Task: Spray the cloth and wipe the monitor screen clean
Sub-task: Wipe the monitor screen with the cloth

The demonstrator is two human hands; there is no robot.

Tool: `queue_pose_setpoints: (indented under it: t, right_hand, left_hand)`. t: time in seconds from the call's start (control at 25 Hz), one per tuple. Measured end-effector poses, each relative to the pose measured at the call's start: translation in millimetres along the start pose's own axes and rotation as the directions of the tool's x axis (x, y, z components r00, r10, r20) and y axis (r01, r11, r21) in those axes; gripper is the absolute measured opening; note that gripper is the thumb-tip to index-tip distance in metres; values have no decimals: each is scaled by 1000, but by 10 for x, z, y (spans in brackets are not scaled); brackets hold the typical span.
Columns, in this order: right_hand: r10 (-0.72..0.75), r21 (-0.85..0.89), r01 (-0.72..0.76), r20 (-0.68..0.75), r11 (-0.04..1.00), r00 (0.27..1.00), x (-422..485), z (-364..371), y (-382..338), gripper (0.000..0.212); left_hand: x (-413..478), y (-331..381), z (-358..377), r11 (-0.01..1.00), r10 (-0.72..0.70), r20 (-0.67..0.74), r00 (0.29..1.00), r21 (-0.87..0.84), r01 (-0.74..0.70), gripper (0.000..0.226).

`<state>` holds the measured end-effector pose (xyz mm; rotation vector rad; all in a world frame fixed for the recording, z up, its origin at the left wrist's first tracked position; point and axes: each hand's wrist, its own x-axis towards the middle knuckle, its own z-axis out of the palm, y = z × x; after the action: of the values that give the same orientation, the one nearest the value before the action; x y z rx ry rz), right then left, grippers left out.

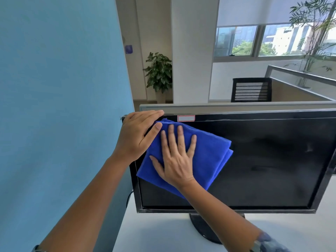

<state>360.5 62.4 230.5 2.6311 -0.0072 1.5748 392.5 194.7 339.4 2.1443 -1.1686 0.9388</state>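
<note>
A white desk (154, 233) lies nearest, and a black monitor (236, 210) stands on it on a round stand (201, 228). A blue wall (54, 88) fills the left side, close by the monitor's left edge. A grey partition (236, 106) runs just behind the monitor's top. Beyond it are a black mesh chair (251, 90), a white pillar (192, 51), a potted plant (160, 71) and, farthest, a window (236, 40) under a half-lowered blind.

The dark screen (272, 160) is off. A folded blue cloth (212, 157) lies flat against its upper left part, tilted, one corner reaching the top bezel.

The right hand (177, 164) presses the cloth to the screen with an open palm. Its fingers (171, 139) are straight and spread apart, pointing up, with the thumb out to the left. It grips nothing.

The left hand (138, 135) rests on the monitor's top left corner. Its fingers (149, 114) are straight and close together, laid along the top edge. Its thumb (154, 131) stretches down the front, the tip at the cloth's edge.

Both forearms are bare and rise from the lower edge. The left one slants up from the lower left. The right one crosses in front of the stand, and a patterned sleeve (269, 242) shows at its near end.
</note>
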Motion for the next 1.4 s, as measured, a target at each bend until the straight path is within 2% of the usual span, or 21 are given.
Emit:
queue_pose_setpoints:
  t: [0.24, 0.48, 0.56, 0.68, 0.84, 0.92, 1.04, 1.24, 1.32, 1.4]
  right_hand:
    - [-287, -11, 290, 107, 957, 952, -140, 186, -232, 71]
    - [-473, -42, 510, 315, 859, 823, -1012, 321, -122, 72]
    - [-488, -39, 535, 360, 844, 795, -1154, 309, -72, 71]
    - [-468, -37, 511, 348, 859, 812, -1099, 269, -44, 71]
    - [-345, -52, 363, 212, 930, 914, -784, 155, 14, 70]
    - [-197, -32, 201, 106, 979, 975, -587, 72, 131, 70]
    - [14, -35, -14, -15, 999, 1000, -379, -76, 446, 72]
    - [307, -129, -319, -101, 939, 946, -309, -348, 1296, 77]
    - [453, -112, -466, -121, 878, 883, -359, -457, 1664, 80]
    - [605, -62, -618, -147, 784, 782, -442, -558, 1994, 80]
  left_hand:
    - [8, -33, 8, 999, -4, -29, 1000, -38, 2, 45]
    - [1, -61, 57, 999, -15, -53, 998, -29, 13, 44]
    - [-8, -71, 71, 999, -21, -62, 998, -29, 19, 44]
    - [3, -70, 84, 1000, -9, -68, 998, -30, 7, 43]
    - [11, -57, 83, 999, -3, -85, 996, -37, 0, 42]
    - [5, -72, 78, 999, -2, -92, 996, -46, -2, 42]
    - [6, -84, 79, 999, 1, -93, 996, -42, -5, 42]
    - [5, -101, 108, 999, -14, -75, 997, -32, 12, 43]
    - [6, -109, 114, 1000, -12, -78, 997, -29, 10, 44]
    - [13, -111, 117, 1000, -8, -82, 997, -28, 6, 44]
